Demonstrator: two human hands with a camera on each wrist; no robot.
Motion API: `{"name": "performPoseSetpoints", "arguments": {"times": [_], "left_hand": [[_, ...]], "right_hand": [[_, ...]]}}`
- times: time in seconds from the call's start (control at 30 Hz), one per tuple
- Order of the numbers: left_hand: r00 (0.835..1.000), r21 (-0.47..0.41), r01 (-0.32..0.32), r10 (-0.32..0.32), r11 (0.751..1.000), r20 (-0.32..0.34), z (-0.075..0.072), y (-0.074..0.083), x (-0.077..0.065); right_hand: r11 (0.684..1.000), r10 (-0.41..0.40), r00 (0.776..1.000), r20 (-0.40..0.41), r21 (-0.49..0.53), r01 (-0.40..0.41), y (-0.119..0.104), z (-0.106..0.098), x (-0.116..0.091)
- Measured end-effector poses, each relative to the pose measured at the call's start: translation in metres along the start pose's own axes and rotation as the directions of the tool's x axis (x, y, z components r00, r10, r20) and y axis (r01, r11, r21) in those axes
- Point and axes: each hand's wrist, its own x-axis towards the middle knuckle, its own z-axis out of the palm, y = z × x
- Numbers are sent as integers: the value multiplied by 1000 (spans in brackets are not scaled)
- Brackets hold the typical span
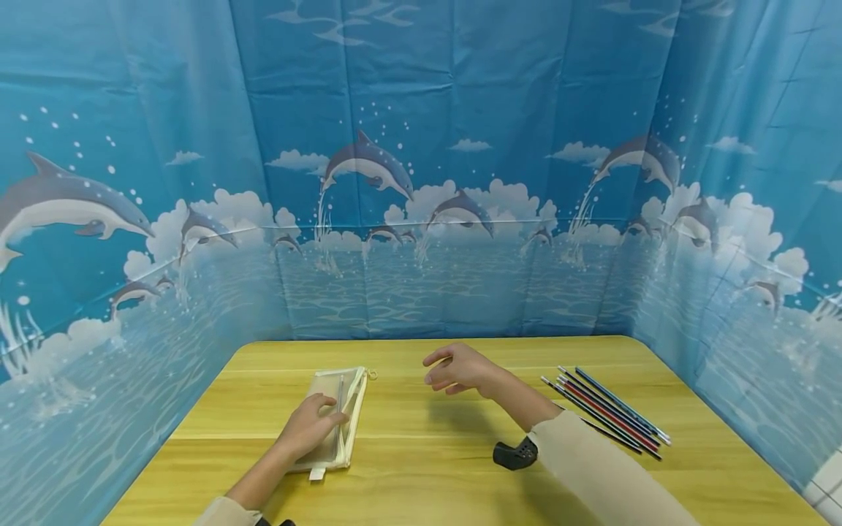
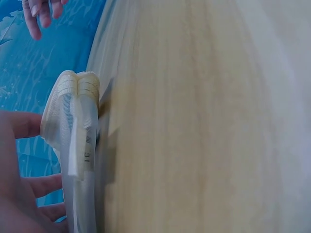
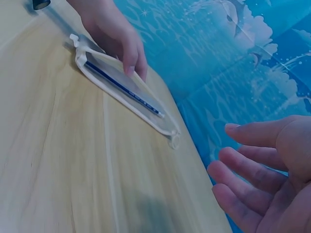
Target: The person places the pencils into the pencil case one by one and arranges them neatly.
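A cream zip pencil case [image 1: 356, 429] with mesh sides lies at the left of the table, its zip side gaping. Inside it is a dark blue pencil [image 3: 124, 88], plain to see in the right wrist view. My left hand [image 1: 312, 424] rests on the case, with fingers and thumb spread over its upper face near the opening. In the left wrist view, fingertips touch the mesh side of the case [image 2: 80, 141]. My right hand [image 1: 463, 369] hovers over the table to the right of the case, holding nothing, its fingers loosely bent and apart.
Several pencils [image 1: 612, 409], dark, blue and red, lie in a slanted bunch on the right of the yellow wooden table [image 1: 421, 482]. A dolphin-print curtain [image 1: 421, 285] stands along the table's back and both sides. A black wrist device [image 1: 515, 454] sits by the right sleeve.
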Motion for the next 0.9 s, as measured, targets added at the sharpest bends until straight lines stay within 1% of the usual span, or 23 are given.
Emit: {"name": "performPoseSetpoints", "arguments": {"times": [0.17,0.43,0.67,0.77,0.9], "left_hand": [[1000,-1,1,-1,1000,-8,2,-2,2],[1000,-15,-2,2,1000,-9,1,-2,2],[1000,-22,-3,3,1000,-18,1,-2,1],[1000,-31,-3,3,1000,-23,2,-3,1],[1000,-35,0,-1,999,-30,2,-4,1]], "right_hand": [[1000,15,1000,-21,-10,-16,7,-15,-8],[998,15,999,-49,-65,-18,15,-40,-22],[998,35,998,-61,-51,-38,26,-64,-32],[997,44,997,-70,-61,-48,32,-73,-37],[997,44,997,-68,-57,-48,39,-85,-46]]}}
